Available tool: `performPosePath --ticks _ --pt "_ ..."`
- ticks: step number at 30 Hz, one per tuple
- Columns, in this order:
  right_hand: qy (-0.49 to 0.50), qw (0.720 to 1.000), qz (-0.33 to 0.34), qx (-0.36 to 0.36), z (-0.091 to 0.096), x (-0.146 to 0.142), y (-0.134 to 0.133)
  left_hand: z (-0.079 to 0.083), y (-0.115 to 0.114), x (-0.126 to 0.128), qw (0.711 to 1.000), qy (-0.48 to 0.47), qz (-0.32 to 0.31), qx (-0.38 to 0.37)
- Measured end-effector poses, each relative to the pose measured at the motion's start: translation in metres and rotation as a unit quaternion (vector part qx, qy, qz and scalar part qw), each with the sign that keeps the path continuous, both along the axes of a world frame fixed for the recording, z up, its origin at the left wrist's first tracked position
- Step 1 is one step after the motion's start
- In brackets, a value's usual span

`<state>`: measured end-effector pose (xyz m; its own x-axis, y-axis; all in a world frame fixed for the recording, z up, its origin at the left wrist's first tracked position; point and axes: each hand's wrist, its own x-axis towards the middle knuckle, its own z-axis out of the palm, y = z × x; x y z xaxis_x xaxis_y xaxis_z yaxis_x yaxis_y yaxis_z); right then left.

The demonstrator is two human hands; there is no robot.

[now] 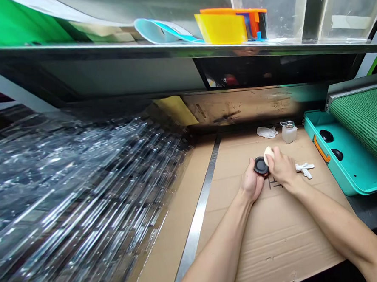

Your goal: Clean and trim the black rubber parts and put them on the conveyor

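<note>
Head view: both hands sit together low and centre, over a cardboard sheet (271, 234) laid on the counter (370, 208). The left hand (251, 184) holds a round black disc (260, 165) by its rim, with the fingers curled around the near side. The right hand (281, 167) presses a wad of white cloth (268, 156) onto the disc's upper face, so the two are clamped on it from opposite sides. The disc is near the far end of the cardboard, right of a steel strip (196, 217).

Handling, as judged: it looks light and stiff, probably plastic or rubber (too small to tell which). The face seems smooth and could slip if damp, so the rim looks like the surest hold.

Nearby: a white bottle with a metal pump top (289, 132) stands by the cardboard's far edge, a crumpled white rag (266, 132) just left of it. A twisted white glove (305, 169) lies just right of the right hand. Off the cardboard's right edge sits a teal tray (346, 161) with an orange handle (321, 147), holding two more black discs (326, 135). Clear plastic sheets (67, 199) fill the left side, below a shelf (170, 48) carrying yellow and orange acrylic pieces (221, 28).
</note>
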<state>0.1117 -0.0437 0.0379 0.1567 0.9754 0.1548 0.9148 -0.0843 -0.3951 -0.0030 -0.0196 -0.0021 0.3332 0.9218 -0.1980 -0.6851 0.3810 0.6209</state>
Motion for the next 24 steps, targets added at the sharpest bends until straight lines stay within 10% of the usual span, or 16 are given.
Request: performPosePath --ticks 16,24 --pt "0.001 0.997 -0.006 0.073 -0.002 0.052 0.000 0.019 0.013 -0.037 0.990 -0.081 -0.012 -0.111" --pt "-0.145 0.976 -0.001 -0.159 0.023 0.099 -0.017 0.027 0.007 -0.033 0.984 -0.115 -0.050 -0.129"
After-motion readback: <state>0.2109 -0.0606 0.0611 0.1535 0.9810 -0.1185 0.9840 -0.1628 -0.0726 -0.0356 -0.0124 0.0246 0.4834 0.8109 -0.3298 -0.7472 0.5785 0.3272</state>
